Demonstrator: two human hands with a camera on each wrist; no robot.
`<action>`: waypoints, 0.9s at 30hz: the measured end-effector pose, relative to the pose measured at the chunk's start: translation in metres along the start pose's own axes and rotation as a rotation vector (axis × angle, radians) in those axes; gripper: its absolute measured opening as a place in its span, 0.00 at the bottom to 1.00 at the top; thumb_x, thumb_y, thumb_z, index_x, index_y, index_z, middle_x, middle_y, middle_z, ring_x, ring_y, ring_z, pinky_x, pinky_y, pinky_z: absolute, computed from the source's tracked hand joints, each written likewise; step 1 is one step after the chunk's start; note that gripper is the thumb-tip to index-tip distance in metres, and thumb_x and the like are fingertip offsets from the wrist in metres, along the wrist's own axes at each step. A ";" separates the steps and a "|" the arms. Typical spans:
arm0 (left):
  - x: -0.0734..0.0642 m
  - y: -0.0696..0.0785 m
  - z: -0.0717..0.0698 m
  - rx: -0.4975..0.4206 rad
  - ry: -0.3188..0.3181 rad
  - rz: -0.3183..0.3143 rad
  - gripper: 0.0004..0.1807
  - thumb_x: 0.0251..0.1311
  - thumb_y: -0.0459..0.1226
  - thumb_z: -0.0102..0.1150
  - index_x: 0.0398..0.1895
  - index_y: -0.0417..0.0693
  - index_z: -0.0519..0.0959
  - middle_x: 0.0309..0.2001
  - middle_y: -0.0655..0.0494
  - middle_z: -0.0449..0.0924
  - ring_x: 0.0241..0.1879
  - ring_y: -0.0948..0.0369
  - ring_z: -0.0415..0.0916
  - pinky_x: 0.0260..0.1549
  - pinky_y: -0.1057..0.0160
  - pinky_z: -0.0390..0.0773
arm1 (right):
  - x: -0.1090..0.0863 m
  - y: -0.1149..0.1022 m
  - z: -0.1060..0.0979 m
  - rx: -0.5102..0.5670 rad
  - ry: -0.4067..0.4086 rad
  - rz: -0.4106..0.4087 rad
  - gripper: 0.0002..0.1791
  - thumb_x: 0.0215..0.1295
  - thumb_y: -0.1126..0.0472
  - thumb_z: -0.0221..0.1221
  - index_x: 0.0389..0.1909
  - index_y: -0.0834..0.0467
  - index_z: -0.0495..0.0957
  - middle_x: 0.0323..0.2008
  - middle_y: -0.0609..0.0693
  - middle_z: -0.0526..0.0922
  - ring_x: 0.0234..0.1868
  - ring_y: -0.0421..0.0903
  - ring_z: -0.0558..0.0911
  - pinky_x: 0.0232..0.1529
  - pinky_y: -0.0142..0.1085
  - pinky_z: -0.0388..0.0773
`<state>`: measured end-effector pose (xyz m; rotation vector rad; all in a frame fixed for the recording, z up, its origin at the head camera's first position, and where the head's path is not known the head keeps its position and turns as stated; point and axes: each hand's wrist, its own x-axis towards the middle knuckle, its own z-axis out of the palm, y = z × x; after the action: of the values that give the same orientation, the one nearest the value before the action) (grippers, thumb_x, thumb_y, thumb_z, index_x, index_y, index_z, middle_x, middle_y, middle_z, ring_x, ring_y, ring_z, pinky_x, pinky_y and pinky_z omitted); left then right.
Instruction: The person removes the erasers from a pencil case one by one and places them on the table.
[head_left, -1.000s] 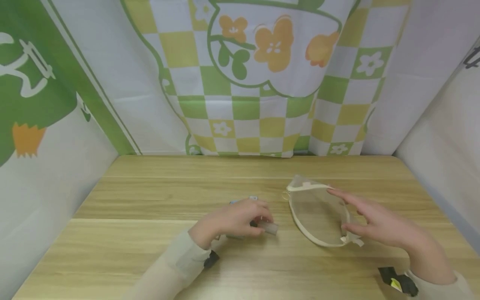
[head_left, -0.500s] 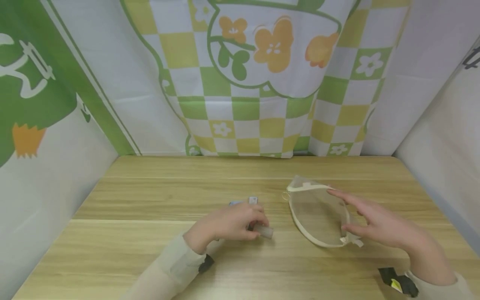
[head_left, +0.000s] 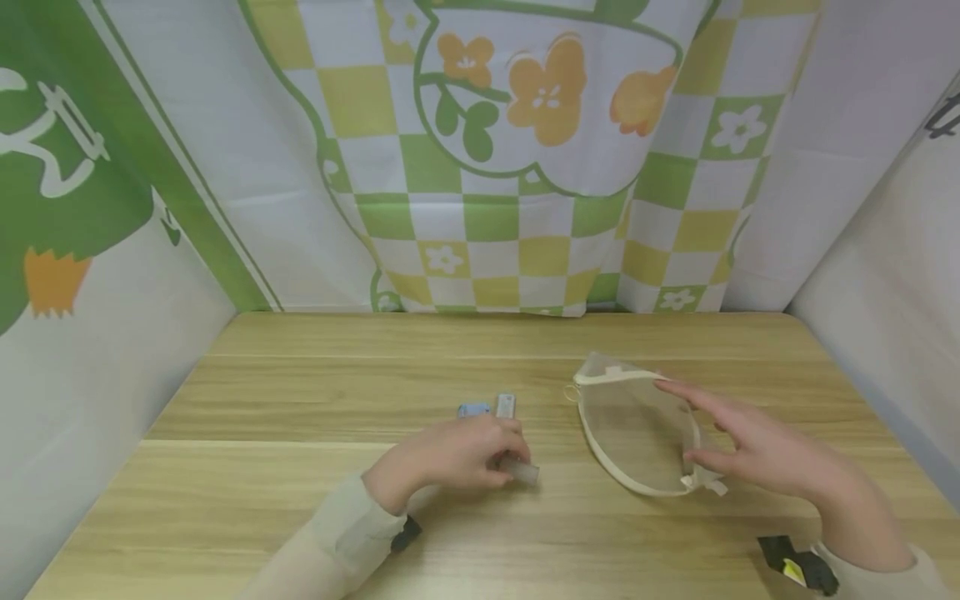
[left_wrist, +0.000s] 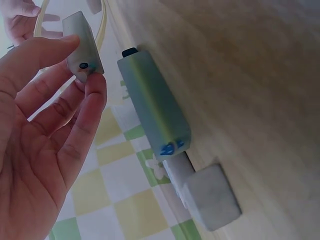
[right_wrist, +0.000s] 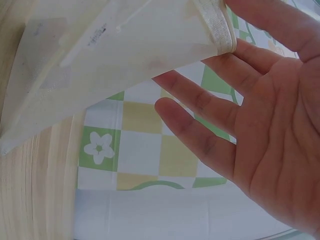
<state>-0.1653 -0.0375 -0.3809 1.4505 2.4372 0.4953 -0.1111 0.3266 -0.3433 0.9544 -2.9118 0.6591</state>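
My left hand (head_left: 461,450) pinches a small grey, translucent-looking rectangular block (left_wrist: 82,45) between thumb and fingertips, just above the table in the head view. Beyond that hand lie a blue-topped piece (head_left: 473,410) and a slim grey piece (head_left: 506,406), partly covered by it. Close up in the left wrist view are a blue-green block (left_wrist: 152,102) with a black tab and a pale grey block (left_wrist: 212,197). Extended fingers of my right hand (head_left: 772,446) touch the rim of a see-through pouch (head_left: 637,429) with cream edging. The pouch's mouth stands open, facing left.
The wooden table (head_left: 300,383) runs back to a checked, flowered curtain (head_left: 517,217). White cloth walls (head_left: 900,275) enclose both sides. A faint darker rectangle (right_wrist: 47,50) shows through the pouch in the right wrist view.
My left hand has drifted left and slightly toward me with the grey block, uncovering more of the blue-topped and slim grey pieces. The right hand and pouch stay put.
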 end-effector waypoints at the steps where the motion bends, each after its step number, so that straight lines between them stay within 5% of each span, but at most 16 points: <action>1: 0.000 0.000 0.001 -0.002 -0.005 -0.001 0.13 0.58 0.35 0.65 0.47 0.46 0.84 0.38 0.60 0.79 0.33 0.69 0.71 0.33 0.78 0.71 | 0.000 0.000 0.000 -0.004 0.001 -0.001 0.46 0.62 0.55 0.67 0.77 0.47 0.54 0.72 0.54 0.68 0.61 0.55 0.78 0.52 0.47 0.80; 27: 0.002 0.000 0.007 0.089 -0.077 -0.013 0.12 0.56 0.36 0.68 0.45 0.50 0.85 0.37 0.64 0.79 0.32 0.73 0.68 0.33 0.79 0.71 | -0.002 -0.003 -0.005 0.124 -0.053 0.060 0.47 0.62 0.57 0.67 0.78 0.45 0.52 0.72 0.59 0.65 0.59 0.61 0.78 0.38 0.36 0.79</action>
<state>-0.1636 -0.0351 -0.3870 1.4591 2.4350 0.3258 -0.1091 0.3277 -0.3376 0.9117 -2.9872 0.8390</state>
